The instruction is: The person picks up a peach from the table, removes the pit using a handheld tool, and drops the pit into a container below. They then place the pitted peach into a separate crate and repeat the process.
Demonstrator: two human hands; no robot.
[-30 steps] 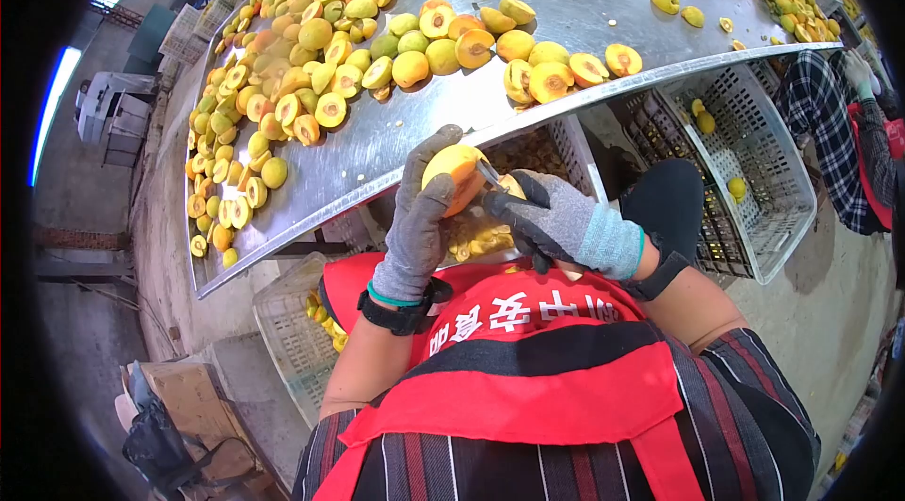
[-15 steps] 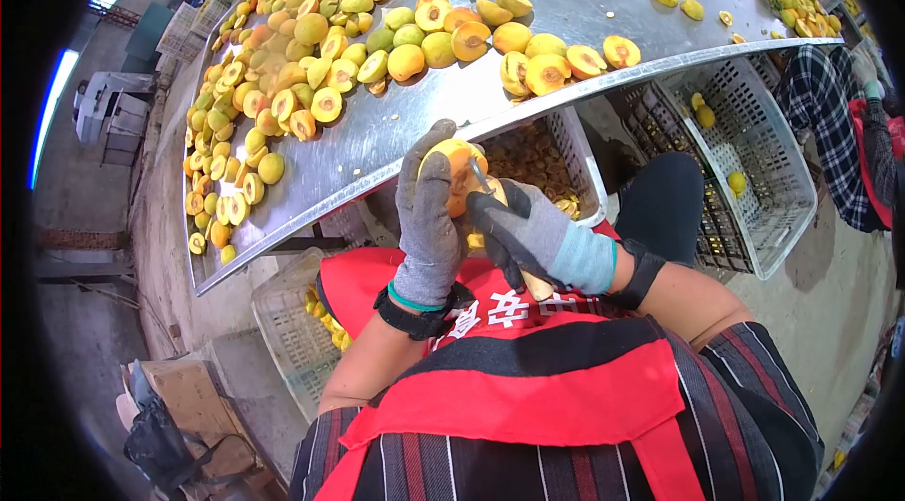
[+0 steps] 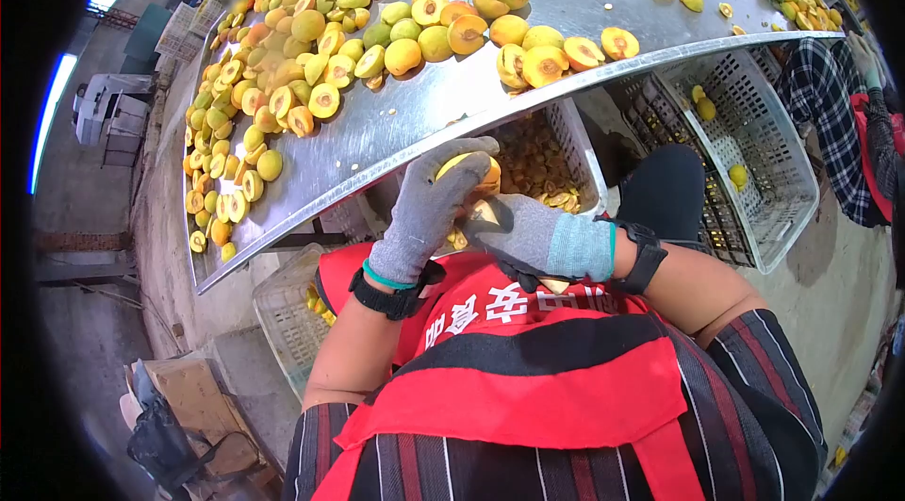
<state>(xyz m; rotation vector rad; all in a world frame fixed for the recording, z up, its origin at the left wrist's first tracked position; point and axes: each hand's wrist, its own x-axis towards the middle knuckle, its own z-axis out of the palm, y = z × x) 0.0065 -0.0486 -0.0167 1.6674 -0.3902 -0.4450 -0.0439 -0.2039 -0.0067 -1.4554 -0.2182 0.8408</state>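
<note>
Your left grip (image 3: 429, 209) wraps a yellow-orange fruit (image 3: 492, 179), too covered to tell its long axis. Your right grip (image 3: 537, 232) clasps a pale handle (image 3: 554, 286), its end pointing down toward your red apron (image 3: 528, 388). The fruit sits beside the counter's (image 3: 401, 129) near edge.

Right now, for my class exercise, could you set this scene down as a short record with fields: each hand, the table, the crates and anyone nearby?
Left hand: gloved, wrapped around a yellow-orange fruit
Right hand: gloved, close against the left, around a pale handle; any blade is hidden
Metal table: many fruits, some showing cut faces
Crate beyond the hands: fruit pieces
White crate at right: a few yellow fruits
Person nearby: at right edge, plaid clothing
</note>
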